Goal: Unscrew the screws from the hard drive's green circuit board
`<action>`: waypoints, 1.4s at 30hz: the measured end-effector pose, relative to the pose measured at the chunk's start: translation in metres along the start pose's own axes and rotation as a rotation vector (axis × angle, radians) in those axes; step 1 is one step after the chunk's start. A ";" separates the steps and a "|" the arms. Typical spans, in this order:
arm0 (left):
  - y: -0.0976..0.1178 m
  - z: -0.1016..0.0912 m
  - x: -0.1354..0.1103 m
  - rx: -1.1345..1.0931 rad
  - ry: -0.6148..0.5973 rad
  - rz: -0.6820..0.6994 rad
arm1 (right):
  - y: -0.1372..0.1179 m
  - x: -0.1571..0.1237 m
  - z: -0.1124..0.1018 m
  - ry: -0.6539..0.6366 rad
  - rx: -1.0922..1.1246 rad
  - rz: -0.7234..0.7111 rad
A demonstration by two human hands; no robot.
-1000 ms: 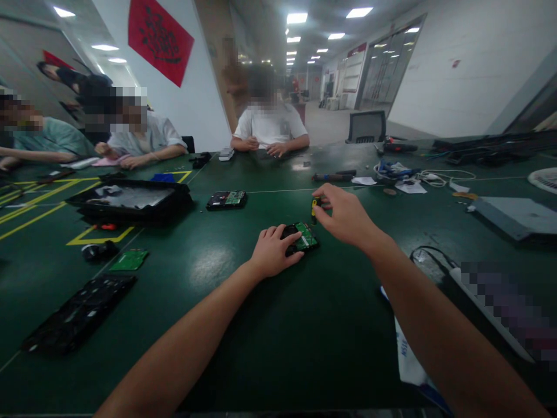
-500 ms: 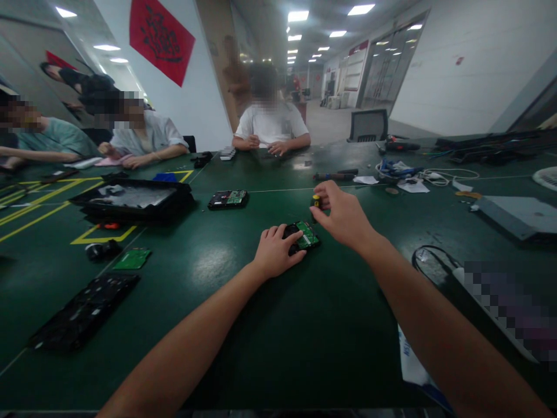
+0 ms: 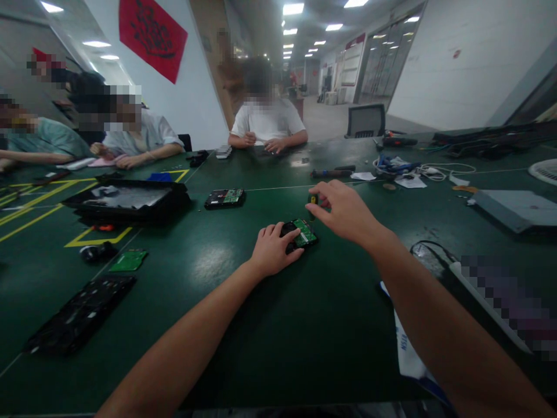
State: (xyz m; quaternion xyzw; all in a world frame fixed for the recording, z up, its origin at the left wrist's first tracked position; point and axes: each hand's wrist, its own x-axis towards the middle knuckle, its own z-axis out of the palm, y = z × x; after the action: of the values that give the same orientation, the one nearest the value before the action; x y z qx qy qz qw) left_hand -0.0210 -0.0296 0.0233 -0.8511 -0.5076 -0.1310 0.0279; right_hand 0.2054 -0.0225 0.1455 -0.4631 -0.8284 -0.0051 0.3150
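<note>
A hard drive (image 3: 306, 230) with a green circuit board facing up lies on the green table. My left hand (image 3: 273, 249) grips it from the left, fingers across its black part and thumb along the near edge. In the fingertips of my right hand (image 3: 342, 206) is a small screwdriver (image 3: 313, 200) with a black and yellow handle. It stands upright over the board's right end, its thin shaft pointing down. Whether the tip sits in a screw is too small to tell. A second hard drive (image 3: 225, 198) lies farther back to the left.
Left are a black tray (image 3: 126, 200), a loose green circuit board (image 3: 129, 260) and a flat black panel (image 3: 80, 313). Cables (image 3: 398, 165), a grey metal box (image 3: 517, 209) and a white power strip (image 3: 487, 307) lie right. A person (image 3: 267, 122) sits opposite; others sit left.
The screwdriver's handle has turned a little in my right fingers, and its yellow mark sits differently. My left hand stays on the hard drive. The whole view has shifted slightly.
</note>
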 end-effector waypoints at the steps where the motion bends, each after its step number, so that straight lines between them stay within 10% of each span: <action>1: 0.000 0.000 0.000 0.002 -0.003 0.000 | -0.001 0.000 -0.001 -0.010 -0.010 -0.009; 42: 0.001 -0.001 0.000 -0.005 0.001 0.004 | 0.004 0.002 0.010 0.086 0.053 0.015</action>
State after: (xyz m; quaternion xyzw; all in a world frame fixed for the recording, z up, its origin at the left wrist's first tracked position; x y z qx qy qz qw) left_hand -0.0202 -0.0300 0.0240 -0.8522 -0.5055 -0.1326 0.0260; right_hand 0.2023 -0.0162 0.1375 -0.4602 -0.8103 -0.0007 0.3627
